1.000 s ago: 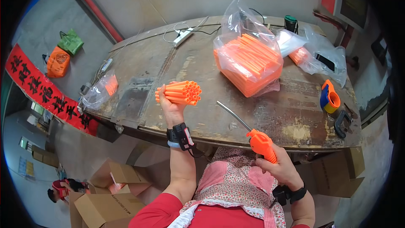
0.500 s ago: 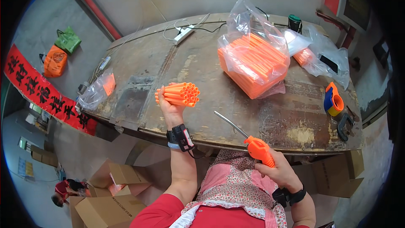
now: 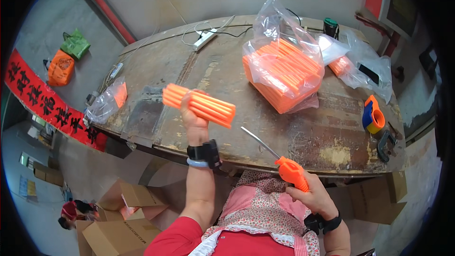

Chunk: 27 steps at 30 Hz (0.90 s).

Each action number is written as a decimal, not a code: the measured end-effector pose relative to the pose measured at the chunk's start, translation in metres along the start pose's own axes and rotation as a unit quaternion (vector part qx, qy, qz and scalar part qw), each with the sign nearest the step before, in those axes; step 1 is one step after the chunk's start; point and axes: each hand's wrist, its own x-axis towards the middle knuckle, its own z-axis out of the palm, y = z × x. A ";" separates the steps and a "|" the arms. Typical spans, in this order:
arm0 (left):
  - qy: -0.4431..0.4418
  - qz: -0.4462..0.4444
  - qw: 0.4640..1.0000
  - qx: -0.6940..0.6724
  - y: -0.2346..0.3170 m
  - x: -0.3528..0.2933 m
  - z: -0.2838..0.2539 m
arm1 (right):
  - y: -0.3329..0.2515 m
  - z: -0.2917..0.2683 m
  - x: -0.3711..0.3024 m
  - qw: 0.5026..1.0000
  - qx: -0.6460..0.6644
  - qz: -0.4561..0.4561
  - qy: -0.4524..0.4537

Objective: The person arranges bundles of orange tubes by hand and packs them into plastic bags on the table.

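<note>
My left hand [image 3: 194, 117] is closed around a bundle of orange plastic tubes [image 3: 211, 107] above the table's near left part. The bundle lies across the palm, its right end tipped lower. In my right hand [image 3: 316, 194], near the table's front edge, is an orange-handled tool with a long, thin metal shaft [image 3: 259, 141]. That shaft points up and left toward the bundle, apart from it. Beyond my hands, a clear plastic bag of orange tubes [image 3: 284, 73] stands on the worn table [image 3: 208, 144].
At the right lie a blue, yellow and orange ring-shaped thing [image 3: 373, 116] and a dark clamp [image 3: 386, 146]. A white power strip [image 3: 205, 40] and cables sit at the back. Cardboard boxes [image 3: 121, 237] stand below left. A person [image 3: 76, 212] is farther off.
My left hand has turned the bundle: its tube ends faced me before, and now its length lies crosswise, sloping down to the right. My right hand with the tool has barely moved.
</note>
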 end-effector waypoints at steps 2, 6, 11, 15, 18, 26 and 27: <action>-0.028 0.245 0.884 0.397 -0.015 -0.003 0.025 | -0.004 -0.007 -0.007 0.999 -0.004 0.010 0.044; -0.272 0.476 0.416 0.725 -0.002 -0.005 0.063 | -0.020 -0.015 -0.017 0.999 -0.036 0.023 0.019; -0.342 0.390 0.335 0.787 0.038 -0.021 0.052 | -0.023 -0.023 -0.007 0.992 -0.101 -0.056 0.054; -0.242 0.104 0.647 0.716 0.006 -0.066 0.060 | 0.041 -0.082 -0.034 0.877 -0.453 -0.012 0.161; -0.161 -0.133 0.865 0.456 -0.013 -0.114 0.047 | 0.077 -0.139 -0.030 0.952 -0.304 0.022 0.011; -0.100 -0.175 0.936 0.290 -0.024 -0.181 0.054 | 0.106 -0.162 0.032 0.777 -0.546 -0.058 0.308; -0.139 -0.118 0.917 0.354 -0.023 -0.173 0.058 | 0.089 -0.146 0.037 0.774 -0.539 -0.097 0.318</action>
